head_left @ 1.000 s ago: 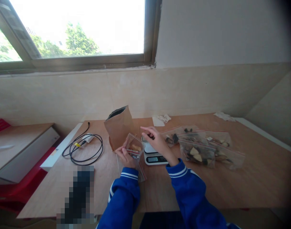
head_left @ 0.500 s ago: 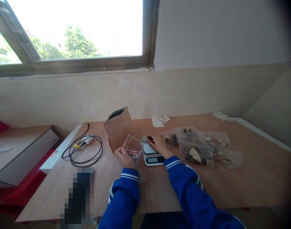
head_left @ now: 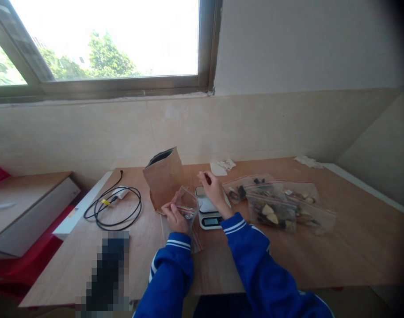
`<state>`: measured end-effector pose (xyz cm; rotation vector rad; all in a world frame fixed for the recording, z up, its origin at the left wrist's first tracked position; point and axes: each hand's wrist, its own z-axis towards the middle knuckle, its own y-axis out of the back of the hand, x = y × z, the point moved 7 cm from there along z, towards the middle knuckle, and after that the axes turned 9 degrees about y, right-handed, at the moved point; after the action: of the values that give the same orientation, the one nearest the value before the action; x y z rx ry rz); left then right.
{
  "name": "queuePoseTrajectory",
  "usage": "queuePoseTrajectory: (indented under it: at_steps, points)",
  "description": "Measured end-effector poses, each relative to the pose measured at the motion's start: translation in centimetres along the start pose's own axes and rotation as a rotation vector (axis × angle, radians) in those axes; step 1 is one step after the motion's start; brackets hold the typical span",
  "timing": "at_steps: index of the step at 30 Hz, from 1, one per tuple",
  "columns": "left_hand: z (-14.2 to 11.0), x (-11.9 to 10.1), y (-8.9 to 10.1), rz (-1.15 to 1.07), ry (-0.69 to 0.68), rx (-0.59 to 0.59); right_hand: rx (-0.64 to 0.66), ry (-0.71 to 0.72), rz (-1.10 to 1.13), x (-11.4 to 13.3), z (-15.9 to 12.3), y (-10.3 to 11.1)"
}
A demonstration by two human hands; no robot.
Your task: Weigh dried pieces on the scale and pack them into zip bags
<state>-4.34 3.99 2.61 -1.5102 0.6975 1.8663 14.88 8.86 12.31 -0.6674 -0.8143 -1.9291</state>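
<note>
My left hand (head_left: pixel 173 217) grips the rim of a small clear zip bag (head_left: pixel 186 205) that holds a few light and dark pieces. It holds the bag open beside a small white kitchen scale (head_left: pixel 207 213) with a lit display. My right hand (head_left: pixel 214 191) is raised above the scale platform, its fingers pinched on a small dark piece (head_left: pixel 207 178). A brown paper pouch (head_left: pixel 164 177) stands open just behind the clear bag. Both arms wear blue sleeves with white stripes.
Several clear zip bags of dark and pale dried pieces (head_left: pixel 281 205) lie right of the scale on the wooden table (head_left: pixel 354 247). A coiled black cable (head_left: pixel 114 205) with a white adapter lies left. A pixelated dark object (head_left: pixel 105 276) sits near the front edge. Crumpled paper (head_left: pixel 223 166) lies by the wall.
My right hand went down onto the scale platform, then lifted off it with a small dark piece pinched in its fingers. My left hand kept hold of the clear bag.
</note>
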Motion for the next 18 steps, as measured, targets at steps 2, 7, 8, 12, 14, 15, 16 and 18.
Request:
queuePoseTrajectory:
  at_steps: [2,7,8,12,14,15,16,18]
  points:
    - [-0.1,-0.3,0.0,0.011,-0.005,0.004,0.063,0.014,0.190,2.3,0.3,-2.0]
    - [-0.2,-0.5,0.1,-0.076,0.030,-0.010,0.160,0.033,0.253,4.4,-0.9,-3.4]
    - [-0.1,-0.5,0.2,-0.076,0.038,-0.019,0.152,0.022,0.236,4.1,-1.2,-3.1]
    - [-0.1,-0.5,0.1,-0.108,0.036,-0.009,0.152,0.033,0.166,3.5,-1.3,-2.0]
    - [-0.2,-0.6,0.0,-0.143,0.028,0.008,0.211,0.064,0.135,3.7,-1.0,-2.3]
    - [-0.2,-0.6,0.0,-0.149,0.028,0.005,0.256,0.076,0.120,3.9,-1.0,-2.6]
    - [-0.1,-0.6,0.1,-0.155,0.033,-0.002,0.300,0.087,0.104,4.1,-1.1,-2.8]
    - [-0.1,-0.4,0.2,-0.170,0.051,-0.013,0.346,0.108,0.075,4.3,-1.4,-2.8]
